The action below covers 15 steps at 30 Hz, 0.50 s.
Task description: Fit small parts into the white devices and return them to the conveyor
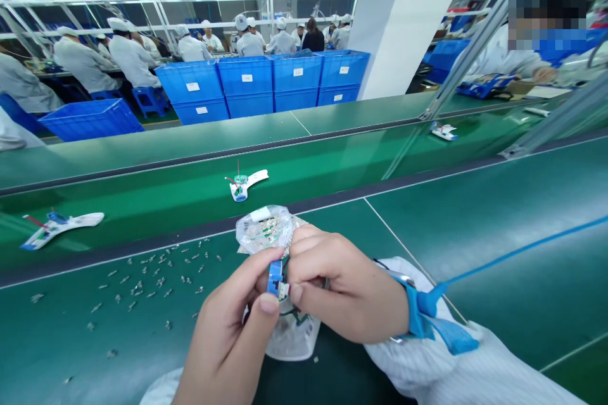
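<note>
Between the thumb and fingers of my left hand (pixel 232 323) is a small blue plastic part (pixel 274 276). My right hand (pixel 339 285) is closed right beside it, thumb and fingertips pinching a small white connector (pixel 284 291) against the blue part. Dark wires and a bit of green board show under the fingers, partly hidden. Below my hands is a whitish translucent piece (pixel 297 338), which I cannot make out fully. Just beyond them lies a clear plastic bag (pixel 244 232) with small metal and green pieces. A blue wrist strap (pixel 420 313) with a cord circles my right wrist.
Many tiny metal parts (pixel 137 291) are scattered on the green bench at left. On the belt (pixel 332 168) beyond lie white curved housings (pixel 85 221) with boards and wires, one mid-belt (pixel 256 177). Stacked blue bins (pixel 247 79) and several seated people stand behind; a metal post (pixel 470 50) rises right.
</note>
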### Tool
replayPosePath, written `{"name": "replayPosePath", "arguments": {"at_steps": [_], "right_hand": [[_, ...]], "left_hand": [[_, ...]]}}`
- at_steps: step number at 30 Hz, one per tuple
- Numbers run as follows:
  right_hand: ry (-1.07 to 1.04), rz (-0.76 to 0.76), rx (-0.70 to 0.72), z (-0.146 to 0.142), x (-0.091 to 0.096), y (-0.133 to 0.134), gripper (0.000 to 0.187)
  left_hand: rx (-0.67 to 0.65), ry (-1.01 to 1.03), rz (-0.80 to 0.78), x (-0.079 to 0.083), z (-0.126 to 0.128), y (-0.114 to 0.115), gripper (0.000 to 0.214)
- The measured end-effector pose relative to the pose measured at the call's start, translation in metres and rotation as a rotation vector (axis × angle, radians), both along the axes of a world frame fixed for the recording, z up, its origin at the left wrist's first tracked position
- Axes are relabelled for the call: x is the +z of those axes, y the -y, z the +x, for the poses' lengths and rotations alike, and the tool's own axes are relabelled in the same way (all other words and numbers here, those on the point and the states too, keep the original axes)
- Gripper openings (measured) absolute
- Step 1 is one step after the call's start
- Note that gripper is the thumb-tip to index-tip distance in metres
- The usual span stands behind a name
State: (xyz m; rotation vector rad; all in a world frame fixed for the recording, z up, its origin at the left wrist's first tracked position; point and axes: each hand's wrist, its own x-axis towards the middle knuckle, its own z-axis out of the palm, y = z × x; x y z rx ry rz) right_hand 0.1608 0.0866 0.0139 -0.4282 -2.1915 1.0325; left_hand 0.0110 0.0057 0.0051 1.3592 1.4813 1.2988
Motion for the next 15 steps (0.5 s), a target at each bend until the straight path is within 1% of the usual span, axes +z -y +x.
{"name": "replayPosePath", "arguments": {"at_steps": [4, 9, 12, 15], "right_hand": [[0.01, -0.023, 0.022, 0.0002, 0.0006, -0.0009, 0.027], [0.012, -0.022, 0.011, 0.0008, 0.0013, -0.0002, 0.026], [0.01, -0.021, 0.035, 0.0015, 0.0019, -0.0003, 0.026], [0.02, -0.019, 0.045, 0.0022, 0.0018, -0.001, 0.027]], "left_hand": [[-0.075, -0.021, 0.007, -0.0032, -0.004, -0.0013, 0.029], [-0.086, -0.089, 0.003, -0.0068, -0.0075, -0.0018, 0.029], [-0.11, -0.163, 0.014, -0.0051, -0.0083, -0.0015, 0.031], [-0.143, -0.271, 0.036, 0.0001, -0.008, -0.0031, 0.031]]}}
